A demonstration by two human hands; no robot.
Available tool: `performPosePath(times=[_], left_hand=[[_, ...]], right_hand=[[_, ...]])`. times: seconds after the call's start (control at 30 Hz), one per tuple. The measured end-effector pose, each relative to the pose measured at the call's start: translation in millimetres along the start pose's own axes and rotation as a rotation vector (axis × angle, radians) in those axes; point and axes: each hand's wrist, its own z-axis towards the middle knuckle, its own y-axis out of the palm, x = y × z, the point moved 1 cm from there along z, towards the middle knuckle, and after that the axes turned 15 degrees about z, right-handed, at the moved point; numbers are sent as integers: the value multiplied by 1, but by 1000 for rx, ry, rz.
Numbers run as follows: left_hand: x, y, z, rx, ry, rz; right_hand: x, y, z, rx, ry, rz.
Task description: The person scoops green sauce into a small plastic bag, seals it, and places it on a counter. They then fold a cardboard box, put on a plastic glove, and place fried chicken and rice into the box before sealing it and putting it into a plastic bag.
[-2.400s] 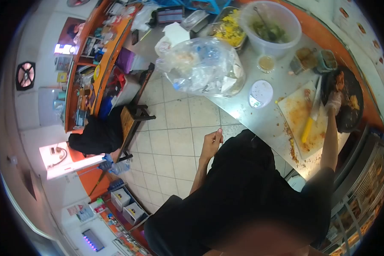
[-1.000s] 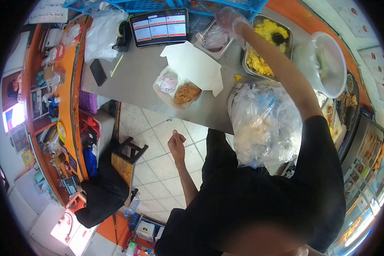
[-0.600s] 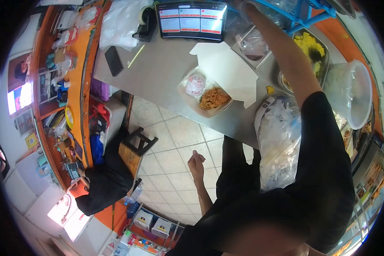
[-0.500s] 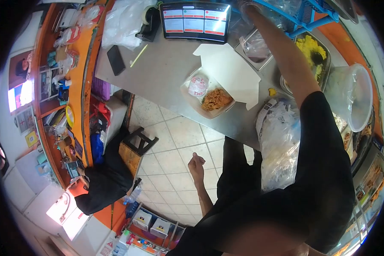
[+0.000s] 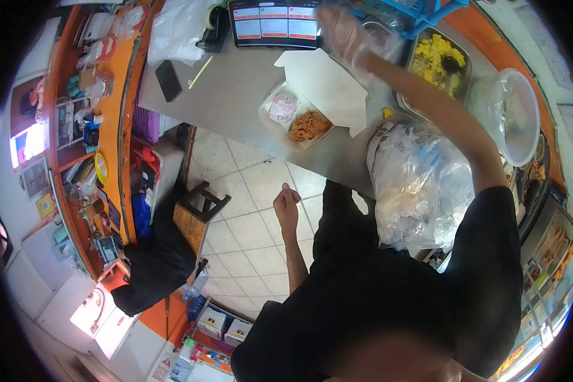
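Observation:
My right hand (image 5: 347,37) is wrapped in thin clear plastic that looks like a loose glove. It is stretched out over the counter beside the tablet (image 5: 275,27), its fingers smeared by motion. Below it lies an open white takeaway box (image 5: 328,89). In the box are a round paper-wrapped item (image 5: 282,108) with red print and a piece of fried chicken (image 5: 309,126). My left hand (image 5: 287,200) hangs over the floor in front of the counter, its fingers curled and nothing visible in them.
A metal tray of yellow food (image 5: 436,63), a clear plastic tub (image 5: 517,118) and a bulky plastic bag (image 5: 420,184) stand on the right. A phone (image 5: 168,81), a yellow stick (image 5: 200,72) and a tape dispenser (image 5: 215,28) lie left. A dark-clothed person (image 5: 156,261) is at lower left.
My right hand has come from the top edge down and left, next to the tablet, with clear plastic now showing around it. My left hand stays low and curled. The view has shifted slightly.

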Motion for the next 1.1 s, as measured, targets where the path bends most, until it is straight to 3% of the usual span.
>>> performPosePath(times=[0.1,0.13,0.17,0.27,0.3,0.37,0.47,0.5,0.6,0.67,0.8,0.83,0.87,0.9,0.97,1.03,1.1], left_hand=[[26,0,6,0,36,-32],[36,-1,9,26,84,-59],[48,-3,11,50,131,-85],[120,-17,11,158,336,-100],[145,-20,3,186,418,-106],[195,-19,-25,93,541,-175],[264,13,-85,-113,1019,-95],[280,32,-109,-205,1078,-140],[300,90,-177,-401,1271,-21],[284,135,-203,-457,1170,-105],[270,194,-249,-725,1245,29],[267,202,-263,-764,1293,24],[263,213,-279,-943,1314,108],[260,227,-300,-1118,1335,197],[255,248,-359,-1152,1480,229],[237,278,-410,-1164,1614,259],[216,327,-433,-1267,1385,224]], right_hand=[[-64,-16,-3,-106,287,797],[-78,-17,-5,-139,324,840],[-87,-17,-8,-205,328,834],[-95,-31,-21,-562,208,346],[-94,-57,-26,-411,102,203],[-84,-95,-44,-24,270,541],[-103,-238,-82,288,499,661],[-113,-269,-105,548,593,691],[-128,-312,-192,782,568,205],[-143,-337,-250,827,862,255],[-154,-329,-371,1014,883,-24],[-150,-329,-401,1214,1042,274],[-144,-328,-433,1405,1159,592],[-136,-328,-463,1460,1136,542],[-118,-326,-523,1873,1128,308],[-116,-337,-582,1909,1041,245],[-112,-347,-627,1948,955,201]])
